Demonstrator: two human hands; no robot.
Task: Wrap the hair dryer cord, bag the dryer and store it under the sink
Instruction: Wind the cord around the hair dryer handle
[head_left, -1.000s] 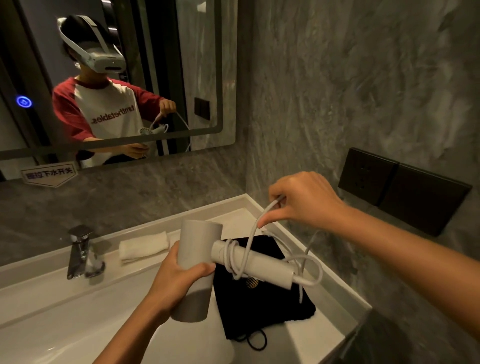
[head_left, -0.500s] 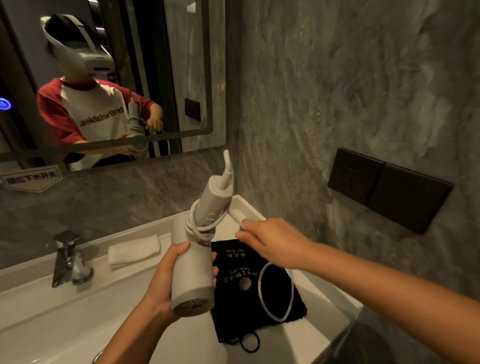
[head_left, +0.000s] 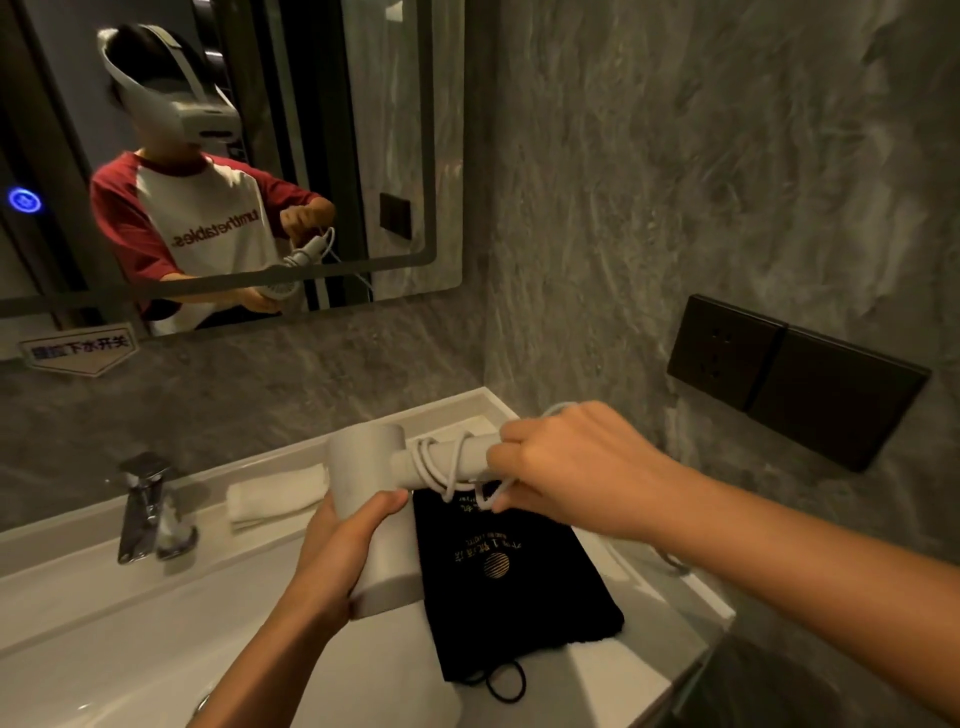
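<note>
Head view: hair dryer (head_left: 382, 514) held over sink (head_left: 130, 670), just left of black drawstring bag (head_left: 511, 577) lying flat on tabletop (head_left: 613, 670). Left hand (head_left: 337, 551) clenched round barrel, fingers wrapped, thumb across front. Handle now pointing right, roughly level; half a second ago stood upright, a second ago level again. So dryer being rocked per turn while cord (head_left: 441, 467) fed on.

Right hand (head_left: 566, 467) now closed on handle end, pinching cord against it; earlier held cord up clear of dryer. Several coils bunched on handle right beside barrel. Loose loop hanging below right hand fingers (head_left: 506, 501), touching or just above bag top edge, hard to tell. Big slack loop seen earlier over bag gone, so most of cord taken up. Possibly a bit of cord still trailing right of bag near tabletop edge; blurred, not sure. Plug not visible.

Meaning: wrapping step near done, tail tuck or last turn left. Bag untouched, mouth closed, drawstring lying loose at near end. Bagging and under-sink stow not started.

Folded white towel (head_left: 275, 496) and faucet (head_left: 150, 509) left of dryer, clear of work.
</note>
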